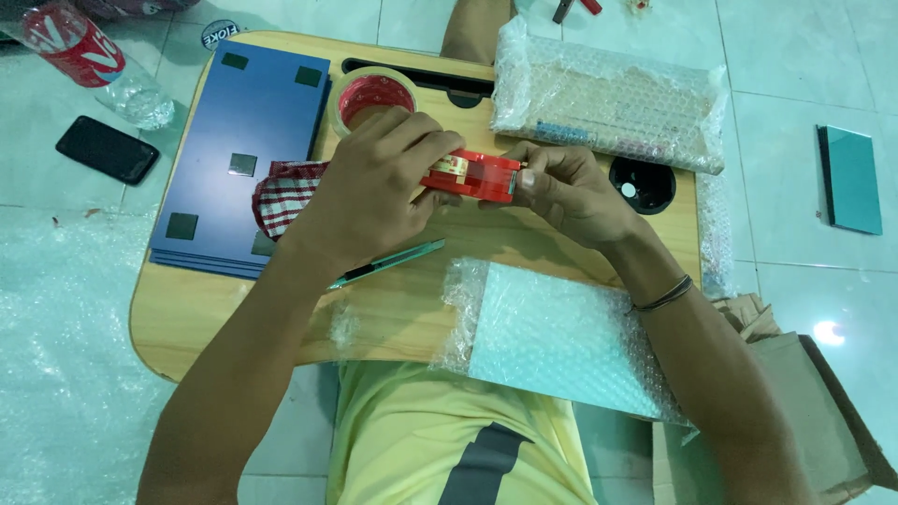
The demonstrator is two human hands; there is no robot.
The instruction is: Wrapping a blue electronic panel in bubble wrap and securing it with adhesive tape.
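Note:
My left hand (369,182) grips a red tape dispenser (475,174) from above, over the middle of a wooden lap table (192,313). My right hand (566,187) pinches the dispenser's right end with thumb and fingers. In front of my hands lies a flat panel wrapped in bubble wrap (561,337), overhanging the table's near edge. A teal utility knife (388,263) lies on the wood under my left forearm.
A stack of dark blue panels (248,131) and a red checked cloth (285,192) lie at left, a tape roll (374,93) behind. A bubble-wrapped bundle (608,98) sits back right. On the floor: a bottle (89,61), phone (106,149), teal panel (849,178), cardboard (804,402).

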